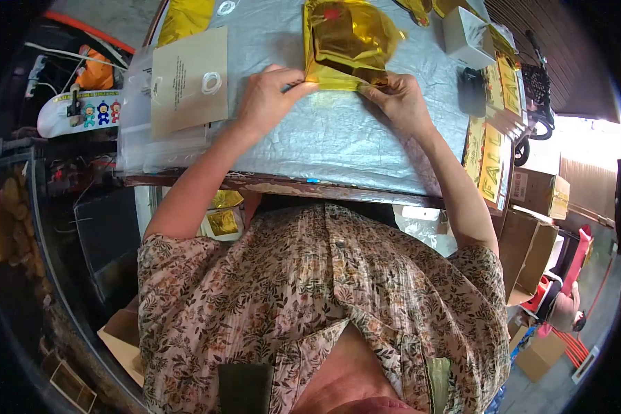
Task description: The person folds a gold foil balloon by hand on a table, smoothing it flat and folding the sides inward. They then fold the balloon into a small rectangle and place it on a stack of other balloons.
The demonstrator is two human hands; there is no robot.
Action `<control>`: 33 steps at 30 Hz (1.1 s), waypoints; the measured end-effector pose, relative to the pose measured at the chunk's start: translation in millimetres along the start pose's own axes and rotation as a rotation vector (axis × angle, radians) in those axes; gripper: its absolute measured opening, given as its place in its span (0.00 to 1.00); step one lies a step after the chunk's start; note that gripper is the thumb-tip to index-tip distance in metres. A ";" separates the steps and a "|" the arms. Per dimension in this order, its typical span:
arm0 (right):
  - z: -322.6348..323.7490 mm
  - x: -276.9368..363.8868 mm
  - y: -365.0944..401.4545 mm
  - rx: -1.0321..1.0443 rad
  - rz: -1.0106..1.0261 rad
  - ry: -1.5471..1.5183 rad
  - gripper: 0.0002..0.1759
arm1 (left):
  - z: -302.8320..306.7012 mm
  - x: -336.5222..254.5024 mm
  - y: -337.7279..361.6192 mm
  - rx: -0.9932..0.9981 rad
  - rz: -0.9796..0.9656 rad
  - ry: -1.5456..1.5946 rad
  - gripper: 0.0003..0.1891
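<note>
Over a silvery counter (283,155), pinching a gold pouch (348,40) by its near edge with left grip (268,100) and right grip (401,102), apparently straightening; next needing even tension

Bare left hand (272,95): fingers curled, thumb (301,90) stretched inward. Bare right hand (398,101): fingers bent, thumb (374,95) pointing inward. Bare left forearm (203,169), bare right forearm (455,176): both extended forward, converging from wide-set elbows. Hands near-level, slightly apart.
</note>
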State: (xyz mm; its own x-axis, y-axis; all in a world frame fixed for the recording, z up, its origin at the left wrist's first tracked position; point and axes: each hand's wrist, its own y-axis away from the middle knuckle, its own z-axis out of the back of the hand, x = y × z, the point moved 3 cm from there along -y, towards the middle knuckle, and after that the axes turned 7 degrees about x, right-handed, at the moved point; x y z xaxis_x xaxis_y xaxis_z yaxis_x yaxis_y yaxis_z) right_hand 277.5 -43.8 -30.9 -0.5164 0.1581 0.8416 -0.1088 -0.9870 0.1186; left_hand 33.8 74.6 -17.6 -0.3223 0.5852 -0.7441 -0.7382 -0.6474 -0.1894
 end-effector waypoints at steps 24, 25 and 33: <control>-1.0 8.9 2.9 -0.352 -0.085 0.428 0.21 | -2.2 2.7 -26.9 0.170 0.301 -0.117 0.21; -1.3 6.4 0.2 -0.354 -0.095 0.451 0.21 | -2.1 2.0 -26.6 0.154 0.314 -0.145 0.21; -22.1 49.6 10.7 -0.348 0.248 0.751 0.33 | -1.8 -2.3 -35.2 0.183 0.399 -0.223 0.21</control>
State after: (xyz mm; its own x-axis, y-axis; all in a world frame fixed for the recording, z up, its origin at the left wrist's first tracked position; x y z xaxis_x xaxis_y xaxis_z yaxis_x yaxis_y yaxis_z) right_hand 232.0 -45.9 0.5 -0.9710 0.0382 0.2360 -0.1088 -0.9497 -0.2937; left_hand 61.6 95.2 -10.3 -0.7053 0.4126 -0.5765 -0.6171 -0.7575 0.2130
